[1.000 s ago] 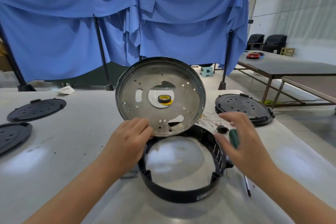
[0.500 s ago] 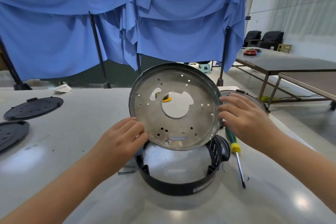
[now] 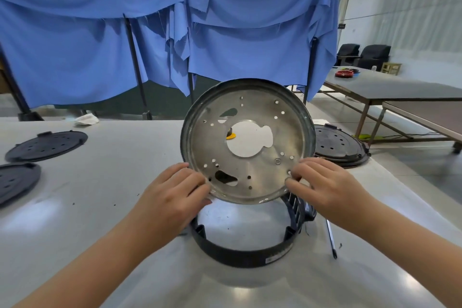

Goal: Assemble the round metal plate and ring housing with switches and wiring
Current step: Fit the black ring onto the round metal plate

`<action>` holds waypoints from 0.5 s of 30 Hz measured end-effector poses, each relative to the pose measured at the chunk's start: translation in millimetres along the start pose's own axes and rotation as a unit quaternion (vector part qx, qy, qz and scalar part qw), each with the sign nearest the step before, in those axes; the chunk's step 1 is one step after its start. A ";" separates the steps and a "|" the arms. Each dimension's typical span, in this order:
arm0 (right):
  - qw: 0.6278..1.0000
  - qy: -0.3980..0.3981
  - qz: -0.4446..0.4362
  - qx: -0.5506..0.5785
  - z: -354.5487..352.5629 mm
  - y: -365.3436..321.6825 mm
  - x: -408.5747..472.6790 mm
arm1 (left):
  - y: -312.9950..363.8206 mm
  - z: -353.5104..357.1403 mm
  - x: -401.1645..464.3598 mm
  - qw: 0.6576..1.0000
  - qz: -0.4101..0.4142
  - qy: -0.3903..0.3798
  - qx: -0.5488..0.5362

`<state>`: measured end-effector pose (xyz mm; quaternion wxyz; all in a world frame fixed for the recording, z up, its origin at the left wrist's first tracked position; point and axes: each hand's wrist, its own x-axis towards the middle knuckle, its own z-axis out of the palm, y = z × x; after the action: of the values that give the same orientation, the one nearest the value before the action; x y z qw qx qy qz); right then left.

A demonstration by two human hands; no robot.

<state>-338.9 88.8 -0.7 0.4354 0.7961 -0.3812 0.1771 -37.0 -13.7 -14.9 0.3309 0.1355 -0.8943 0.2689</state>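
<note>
Far left on the worktop (image 3: 112, 182) lay two black perforated discs, one at approx 9 o'clock (image 3: 47, 145) and one below it, cut by the frame edge (image 3: 17, 181); a crumpled white rag (image 3: 86, 119) sat behind them near the blue curtain (image 3: 150, 45). L hand (image 3: 172, 197) was at approx 8 o'clock on the round metal plate (image 3: 250, 142), fingers curled over the rim, grip closed on the edge. Plate was held up off the worktop, tilted w/ its dished face toward the camera, big centre cutout and several small holes showing; a yellow-and-black bit (image 3: 230, 134) was visible through the cutout. Directly under the plate, at 6 o'clock, the black ring housing (image 3: 240, 252) stood on the worktop, not touching the plate as far as visible. R hand (image 3: 322, 187) gripped the rim at approx 4 o'clock, fingertips pinching the edge. To the right of the housing lay a screwdriver shaft (image 3: 331, 240), handle hidden behind the R wrist. At 3 o'clock, behind the plate, another black perforated lid (image 3: 340, 147) rested on the worktop. Far right: a dark side table (image 3: 400, 87).
</note>
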 end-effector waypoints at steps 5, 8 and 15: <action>1.000 0.005 0.025 0.016 -2.1 -7.9 1.4 | -0.6 -5.2 2.1 1.000 -0.019 -0.006 -0.008; 0.997 -0.003 0.055 0.058 -4.2 -10.0 1.3 | -0.3 -11.1 1.7 0.999 -0.039 -0.012 -0.036; 0.983 -0.052 0.082 0.157 -18.3 -21.8 -7.3 | 3.0 -24.6 -9.5 0.993 -0.024 -0.080 -0.088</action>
<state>-326.1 114.6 -7.2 0.2684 0.8286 -0.4353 0.2279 -18.4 3.4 -6.8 0.2755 0.1479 -0.9346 0.1697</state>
